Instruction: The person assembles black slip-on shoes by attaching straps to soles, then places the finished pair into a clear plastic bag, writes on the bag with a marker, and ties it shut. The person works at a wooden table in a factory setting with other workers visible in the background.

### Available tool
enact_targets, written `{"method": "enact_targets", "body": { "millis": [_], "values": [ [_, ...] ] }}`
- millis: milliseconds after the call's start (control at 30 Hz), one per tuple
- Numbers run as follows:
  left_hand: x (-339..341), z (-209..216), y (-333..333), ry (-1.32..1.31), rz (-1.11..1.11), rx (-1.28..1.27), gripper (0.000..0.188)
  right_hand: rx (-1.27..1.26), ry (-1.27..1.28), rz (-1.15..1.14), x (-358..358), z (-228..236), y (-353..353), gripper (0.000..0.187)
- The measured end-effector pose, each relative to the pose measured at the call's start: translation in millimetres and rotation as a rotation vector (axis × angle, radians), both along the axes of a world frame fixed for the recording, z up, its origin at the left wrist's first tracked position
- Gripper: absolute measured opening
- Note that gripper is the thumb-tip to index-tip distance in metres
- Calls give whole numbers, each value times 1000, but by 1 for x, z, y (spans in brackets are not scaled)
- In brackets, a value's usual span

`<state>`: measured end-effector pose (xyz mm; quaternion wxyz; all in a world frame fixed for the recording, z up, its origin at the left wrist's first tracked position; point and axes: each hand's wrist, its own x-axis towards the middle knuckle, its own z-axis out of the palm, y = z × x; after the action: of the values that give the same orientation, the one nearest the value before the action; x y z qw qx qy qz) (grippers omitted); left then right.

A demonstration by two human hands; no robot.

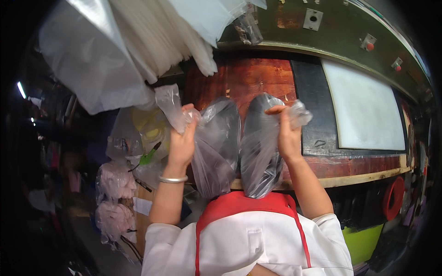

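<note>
Two long, dark, rounded objects lie side by side in front of me, wrapped in clear plastic; their exact kind is hard to make out. My left hand (183, 138), with a silver bangle at the wrist, is closed round a gathered end of the clear plastic bag (214, 170) by the left object. Another bunched end is pinched in my right hand (287, 133), beside the clear plastic bag (262, 161) over the right object. Whether this is one bag or two, I cannot tell. Both wrapped objects reach over the table's near edge.
A reddish wooden table (317, 166) carries a black mat (317, 133) and a white board (363, 110) on the right. Green machinery (340, 27) with red buttons runs behind. White plastic sheets (96, 64) hang at upper left. Bagged pink items (117, 179) and a green-handled tool (147, 156) are at left.
</note>
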<state>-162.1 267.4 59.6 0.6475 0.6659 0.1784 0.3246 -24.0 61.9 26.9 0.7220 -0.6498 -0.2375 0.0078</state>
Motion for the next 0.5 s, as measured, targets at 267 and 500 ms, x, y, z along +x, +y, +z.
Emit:
{"method": "enact_targets", "body": {
  "millis": [267,500],
  "values": [
    [-19,80,33,128,-376,-262,20,731,530,168,26,60,-24,41],
    [-12,133,38,146,-496,274,26,662,379,216,26,80,-17,39]
  ]
}}
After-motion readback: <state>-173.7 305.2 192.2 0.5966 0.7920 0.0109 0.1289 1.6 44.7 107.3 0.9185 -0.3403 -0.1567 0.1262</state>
